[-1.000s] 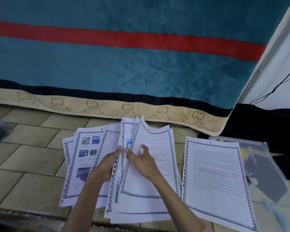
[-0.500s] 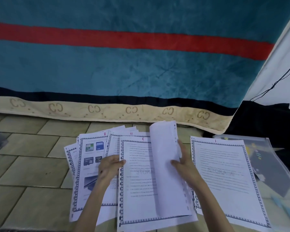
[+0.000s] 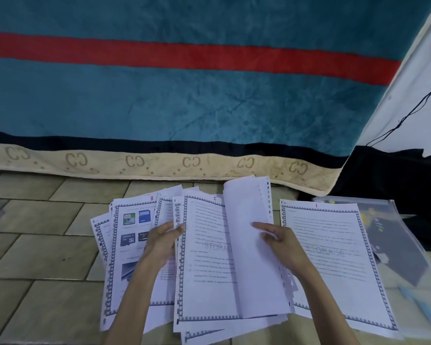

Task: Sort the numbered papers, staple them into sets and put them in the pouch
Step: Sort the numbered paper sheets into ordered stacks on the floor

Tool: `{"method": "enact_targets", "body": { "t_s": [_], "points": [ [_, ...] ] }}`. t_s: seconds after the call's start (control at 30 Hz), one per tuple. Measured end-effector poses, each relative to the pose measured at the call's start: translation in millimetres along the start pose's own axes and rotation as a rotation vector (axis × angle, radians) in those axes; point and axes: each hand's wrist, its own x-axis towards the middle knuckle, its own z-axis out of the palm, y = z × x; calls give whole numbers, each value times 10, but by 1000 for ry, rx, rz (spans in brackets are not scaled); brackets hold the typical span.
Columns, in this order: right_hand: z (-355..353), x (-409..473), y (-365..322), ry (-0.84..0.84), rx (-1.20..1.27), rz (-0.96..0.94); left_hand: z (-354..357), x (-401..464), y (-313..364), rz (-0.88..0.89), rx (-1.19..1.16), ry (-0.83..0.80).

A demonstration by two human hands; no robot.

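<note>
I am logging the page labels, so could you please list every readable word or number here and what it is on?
"8": red, top of the left sheet with pictures.
"5": red, top of the middle sheet.
"1": red, top of the right sheet.
"STORA": grey watermark, middle sheet.
"CC": repeated along the blanket's cream border.
Body text: too small to read.
</note>
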Motion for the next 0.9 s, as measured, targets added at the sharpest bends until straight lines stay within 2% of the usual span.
{"method": "enact_targets", "body": {
  "t_s": [0.1, 0.17, 0.27, 0.3, 0.33, 0.43, 0.47, 0.6, 0.73, 0.8, 0.9],
  "points": [
    [-57, 19, 8, 17, 3, -7, -132, 7, 98, 66, 242, 230],
    [-114, 32, 10, 32, -12, -19, -197, -25, 151, 87, 311, 366],
    [-156, 30, 1, 44, -24, -23, -231, -76, 129, 395, 535, 542],
    [-158, 25, -6, 44, -22, -22, -213, -96, 108, 440, 626, 536],
    [-156, 21, -17, 42, -23, -25, -166, -116, 82, 414, 673, 473],
    [-124, 34, -15, 24, -25, -33, 31, -139, 17, 139, 735, 209],
    [-114, 37, -6, 17, -21, -33, 100, -158, 6, 130, 748, 169],
    [-100, 35, 5, -3, -4, -40, 475, -402, -16, 368, 735, 45],
    [-99, 9, -7, -15, 11, -34, 719, -600, -48, 525, 677, -105],
    [-103, 4, -17, -15, 26, -32, 699, -590, -47, 569, 637, -85],
    [-51, -8, -73, -40, 69, -50, 509, -512, -23, 555, 610, 27]
  ]
}}
